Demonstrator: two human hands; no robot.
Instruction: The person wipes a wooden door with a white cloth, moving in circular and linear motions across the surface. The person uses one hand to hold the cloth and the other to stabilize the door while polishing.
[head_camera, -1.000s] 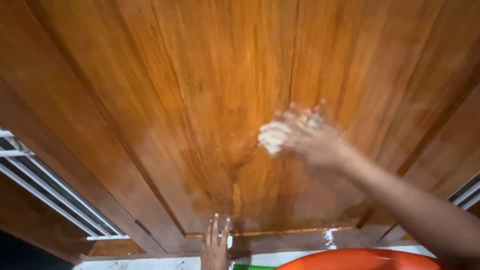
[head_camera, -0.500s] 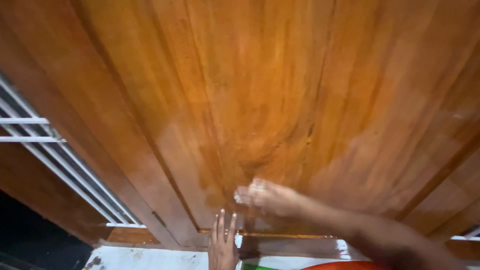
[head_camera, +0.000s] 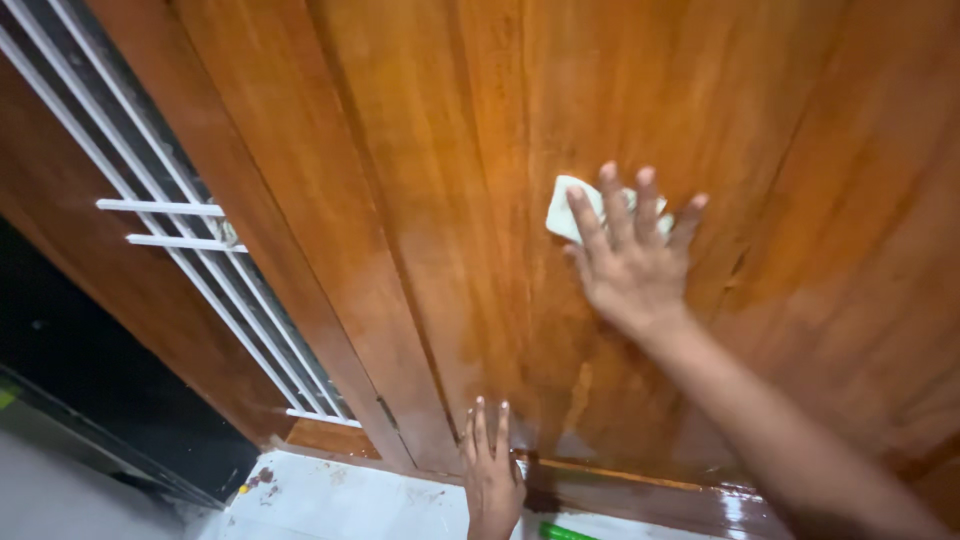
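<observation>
- Resting at the foot of the wooden door (head_camera: 420, 150), the left hand (head_camera: 490, 475) lies flat, its fingers straight and pressed close together, tips pointing up the wood.
- Just right of that hand, a small green thing (head_camera: 560, 531) peeks in at the bottom edge; it is too cut off to tell what it is.
- Below the door sits a pale, wet floor strip (head_camera: 340, 495) with small dark spots on it.
- The bottom of the door looks wet and shiny, with darker streaks running down the wood.
- Higher up the door, the right hand (head_camera: 630, 255) presses flat against the wood, its fingers spread wide like a fan.
- Under those fingers is a white cloth (head_camera: 563, 208), folded small and held against the door. One corner sticks out to the left of the hand.
- Left of the door stands a brown wooden frame with white bars (head_camera: 165, 208) across a dark opening.
</observation>
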